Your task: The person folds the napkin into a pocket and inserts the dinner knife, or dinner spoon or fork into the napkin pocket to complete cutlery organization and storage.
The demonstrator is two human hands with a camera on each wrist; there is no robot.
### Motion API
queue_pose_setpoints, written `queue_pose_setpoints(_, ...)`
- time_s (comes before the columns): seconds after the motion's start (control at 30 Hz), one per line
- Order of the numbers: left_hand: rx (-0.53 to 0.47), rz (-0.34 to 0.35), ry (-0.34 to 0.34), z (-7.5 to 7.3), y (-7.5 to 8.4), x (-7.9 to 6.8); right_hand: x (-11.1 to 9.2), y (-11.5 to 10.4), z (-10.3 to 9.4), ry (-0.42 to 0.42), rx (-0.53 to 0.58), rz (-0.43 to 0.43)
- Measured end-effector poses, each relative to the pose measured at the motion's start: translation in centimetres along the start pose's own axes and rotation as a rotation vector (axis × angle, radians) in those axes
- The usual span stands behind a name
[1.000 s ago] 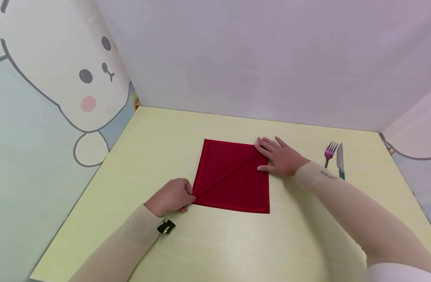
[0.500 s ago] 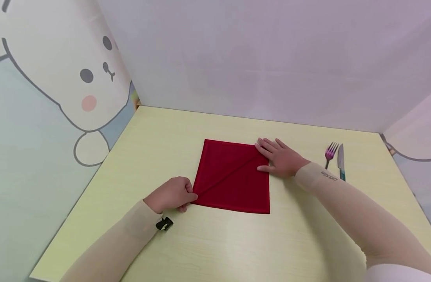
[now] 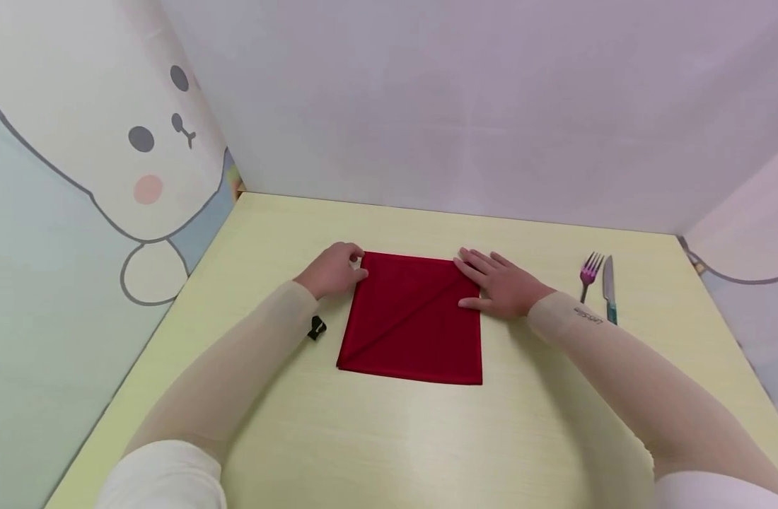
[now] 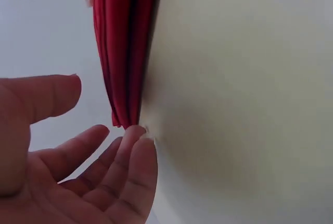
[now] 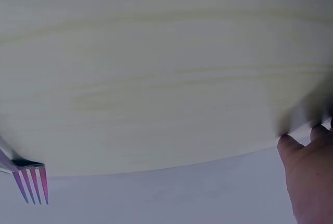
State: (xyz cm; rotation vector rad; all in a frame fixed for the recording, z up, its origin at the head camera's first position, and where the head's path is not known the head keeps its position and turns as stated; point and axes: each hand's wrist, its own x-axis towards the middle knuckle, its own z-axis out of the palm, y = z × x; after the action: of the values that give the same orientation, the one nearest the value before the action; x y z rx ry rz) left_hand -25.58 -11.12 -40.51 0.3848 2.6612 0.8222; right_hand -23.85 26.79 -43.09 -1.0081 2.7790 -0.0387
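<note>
A red cloth napkin (image 3: pixel 414 332), folded in layers into a square, lies on the table with a diagonal fold line from near left to far right. Its stacked layers show edge-on in the left wrist view. At the far left corner is my left hand (image 3: pixel 333 271); in the left wrist view its thumb stands apart from the fingers, with the fingertips close to the cloth's corner. Whether they touch it I cannot tell. My right hand (image 3: pixel 506 286) rests flat, fingers spread, over the far right corner and hides it.
To the right lie a fork (image 3: pixel 590 272) with purple tines and a knife (image 3: pixel 609 290) with a teal handle, both partly behind the right forearm. A pale wall (image 3: pixel 453 127) borders the table's far edge, and a patterned curtain (image 3: pixel 58 297) stands at the left.
My left hand has left the napkin's near left corner and moved away from me to the far left corner. The right hand stays in place. The head view has shifted slightly.
</note>
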Motion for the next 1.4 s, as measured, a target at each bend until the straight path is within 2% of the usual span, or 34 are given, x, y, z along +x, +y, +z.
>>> queue_pose_setpoints(0.17,0.029,-0.046,-0.009,-0.3,0.4,2.8,0.2,-0.1,0.0,-0.008,0.011,0.009)
queue_pose_setpoints(0.37,0.087,-0.043,-0.018,-0.5,0.7,4.4,0.2,-0.3,-0.1,-0.010,0.017,0.023)
queue_pose_setpoints(0.5,0.094,-0.054,-0.016,-0.4,0.4,4.7,-0.3,-1.2,-0.5,-0.010,0.034,0.024)
queue_pose_setpoints(0.77,0.124,-0.070,-0.031,-0.8,0.0,5.0,-1.9,-2.8,-1.1,0.005,-0.036,0.012)
queue_pose_setpoints(1.1,0.175,-0.094,-0.077,-0.9,0.3,5.6,-2.2,-2.3,0.2,-0.006,0.020,0.019)
queue_pose_setpoints(1.4,0.166,-0.087,-0.061,-0.5,0.5,5.5,-2.3,-2.4,0.0,-0.030,0.043,0.047)
